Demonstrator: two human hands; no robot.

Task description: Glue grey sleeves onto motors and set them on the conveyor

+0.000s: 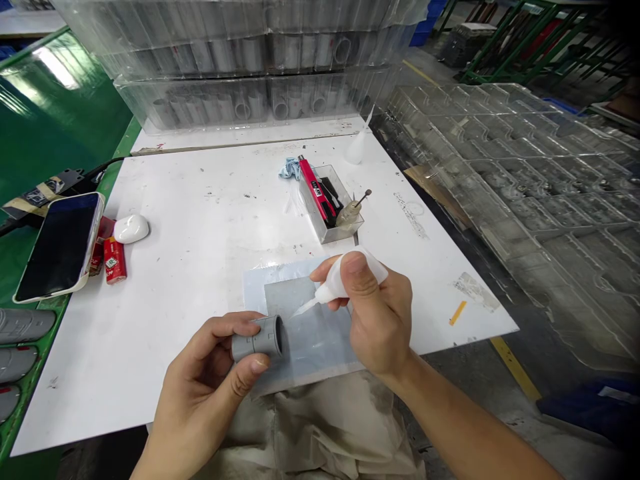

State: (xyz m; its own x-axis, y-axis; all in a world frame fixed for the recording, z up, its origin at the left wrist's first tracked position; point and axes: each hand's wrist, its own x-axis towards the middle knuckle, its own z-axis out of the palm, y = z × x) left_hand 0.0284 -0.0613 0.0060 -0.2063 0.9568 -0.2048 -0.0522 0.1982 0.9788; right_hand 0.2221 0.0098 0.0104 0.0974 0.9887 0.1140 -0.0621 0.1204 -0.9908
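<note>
My left hand (210, 380) grips a short grey plastic tube fitting (257, 339), its open end turned to the right. My right hand (373, 310) is closed round a small white squeeze bottle (345, 277). The bottle's thin nozzle points down-left, and its tip sits just at the rim of the fitting's opening. Both hands hover above a grey mat (310, 340) lying near the front edge of the white tabletop (200, 267).
A clear tray (345, 230) holds a red tool, a small bottle and a pin. A second white squeeze bottle (357, 150) stands further back. At left lie a phone (60, 245), a red lighter (115, 261) and a white pebble-shaped object (131, 229). Stacked clear trays of grey fittings (250, 100) line the back and right.
</note>
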